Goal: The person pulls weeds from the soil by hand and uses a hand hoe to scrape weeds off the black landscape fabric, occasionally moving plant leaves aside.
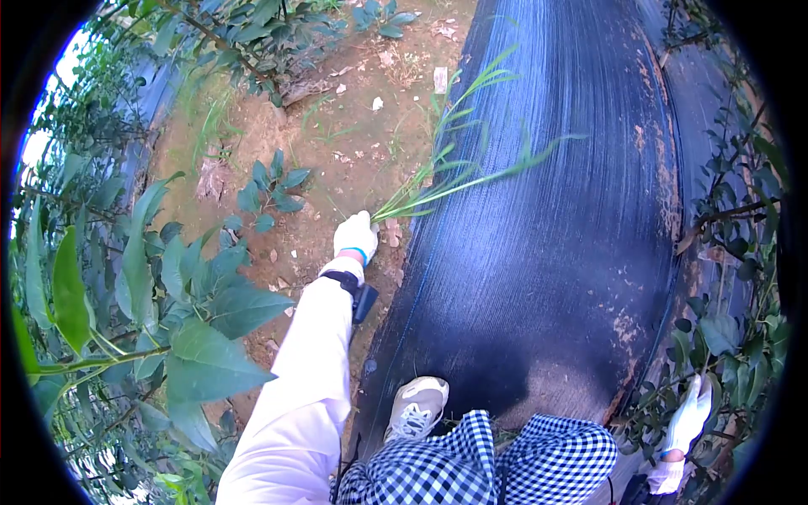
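My left hand (355, 235), in a white glove, is closed round the lower ends of a bunch of long green grass (446, 181). The blades fan out up and to the right, over the edge of the black ground sheet (547, 210). Far off at the lower right is my right hand (690, 412), gloved in white too, among the leaves of a shrub (720, 337). Its fingers point upward, and whether they are apart or hold anything is too small to tell.
Bare brown soil (337, 160) with small stones lies left of the sheet. Leafy branches (210, 362) reach in from the left, and a low seedling (273, 189) grows beyond my arm. My shoe (417, 408) rests on the sheet's near left part.
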Motion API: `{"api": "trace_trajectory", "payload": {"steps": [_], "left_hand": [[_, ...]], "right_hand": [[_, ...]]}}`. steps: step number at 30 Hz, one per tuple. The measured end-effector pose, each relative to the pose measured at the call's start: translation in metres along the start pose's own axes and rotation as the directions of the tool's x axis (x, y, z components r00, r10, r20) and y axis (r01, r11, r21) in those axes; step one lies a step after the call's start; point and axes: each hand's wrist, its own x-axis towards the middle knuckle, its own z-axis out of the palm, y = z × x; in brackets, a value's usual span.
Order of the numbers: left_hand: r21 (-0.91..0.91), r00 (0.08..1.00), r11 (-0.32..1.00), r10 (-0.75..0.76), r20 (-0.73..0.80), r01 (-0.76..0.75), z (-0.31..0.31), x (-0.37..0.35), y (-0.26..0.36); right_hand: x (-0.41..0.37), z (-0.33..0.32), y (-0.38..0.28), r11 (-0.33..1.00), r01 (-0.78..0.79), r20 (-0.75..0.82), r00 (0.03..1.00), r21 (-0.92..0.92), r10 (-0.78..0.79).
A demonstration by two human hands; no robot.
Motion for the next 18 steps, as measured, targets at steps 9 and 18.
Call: {"api": "trace_trajectory", "payload": {"steps": [9, 18], "left_hand": [[-0.024, 0.87, 0.873, 0.483, -0.094, -0.487, -0.005, -0.031, 0.007], [-0.33, 0.868, 0.901, 0.385, 0.313, -0.281, -0.028, -0.107, 0.124]], "right_hand": [[0.009, 0.002, 0.017, 0.999, -0.044, 0.029, 0.999, -0.006, 0.044], [0.003, -0.001, 0.007, 1.0, 0.025, 0.0, 1.0, 0.018, -0.025]]}}
